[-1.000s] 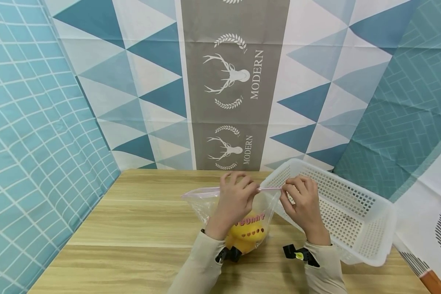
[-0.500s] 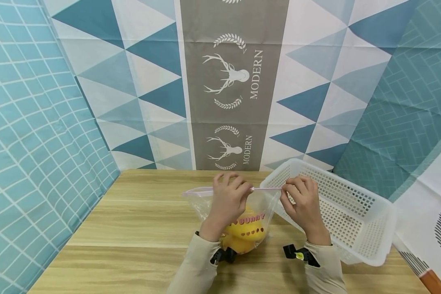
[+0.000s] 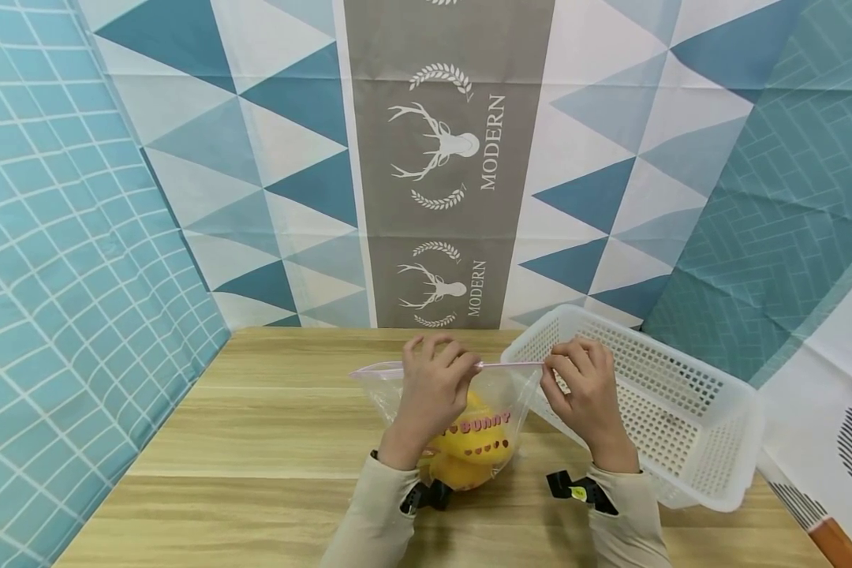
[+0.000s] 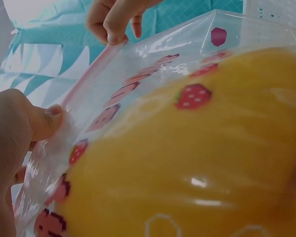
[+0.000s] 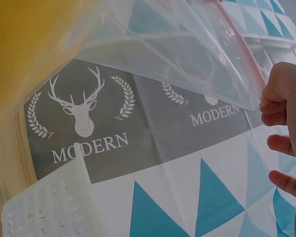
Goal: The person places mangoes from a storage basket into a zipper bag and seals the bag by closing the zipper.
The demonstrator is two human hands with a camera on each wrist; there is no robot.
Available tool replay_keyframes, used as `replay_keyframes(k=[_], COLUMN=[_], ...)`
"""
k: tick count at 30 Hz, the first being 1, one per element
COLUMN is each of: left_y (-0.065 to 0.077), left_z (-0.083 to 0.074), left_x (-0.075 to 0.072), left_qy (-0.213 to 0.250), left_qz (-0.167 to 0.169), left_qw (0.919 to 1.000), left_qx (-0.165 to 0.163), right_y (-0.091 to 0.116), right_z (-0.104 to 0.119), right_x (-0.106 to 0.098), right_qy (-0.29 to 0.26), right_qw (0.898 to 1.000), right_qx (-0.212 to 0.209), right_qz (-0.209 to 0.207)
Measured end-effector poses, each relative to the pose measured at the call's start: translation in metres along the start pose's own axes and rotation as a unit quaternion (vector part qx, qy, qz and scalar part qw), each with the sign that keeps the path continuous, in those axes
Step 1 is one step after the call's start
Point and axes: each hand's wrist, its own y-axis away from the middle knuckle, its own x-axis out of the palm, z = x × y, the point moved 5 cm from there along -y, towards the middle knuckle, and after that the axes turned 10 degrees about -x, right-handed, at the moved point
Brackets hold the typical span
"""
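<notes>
A clear zip-lock bag (image 3: 513, 401) with a pink seal strip, strawberry prints and pink lettering stands upright on the wooden table. Inside it sits something large, smooth and yellow (image 4: 217, 143), whose kind does not show. My left hand (image 3: 431, 394) pinches the pink strip near its middle, the thumb pressing on the near side in the left wrist view. At the bag's right top corner, my right hand (image 3: 585, 394) holds the end of the strip between thumb and fingers. Between the hands the strip runs straight and taut; left of my left hand the bag's mouth gapes.
A white perforated plastic basket (image 3: 741, 442) stands just right of the bag, partly behind my right hand. Patterned cloth (image 3: 454, 181) hangs behind the table (image 3: 270, 442), with a blue grid cloth (image 3: 57, 260) along the left side.
My left hand has slid leftward along the pink strip, lengthening the straight stretch between the hands. My right hand has stayed at the corner.
</notes>
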Motion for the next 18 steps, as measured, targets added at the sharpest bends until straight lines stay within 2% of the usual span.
replay_keyframes(k=[11,18], left_y=[0.0018,0.0036], left_z=[0.0075,0.0095], left_x=[-0.0067,-0.0093], left_qy=[-0.004,-0.002], left_qz=[-0.024,-0.025], left_qw=[0.9997,0.9997], left_qx=[0.003,0.004], right_y=[-0.0005,-0.0009], right_z=[-0.0005,-0.0004], right_x=[-0.0014,-0.0016], right_qy=[0.000,0.004], right_qw=[1.000,1.000], right_qx=[0.003,0.002], right_qz=[0.003,0.002])
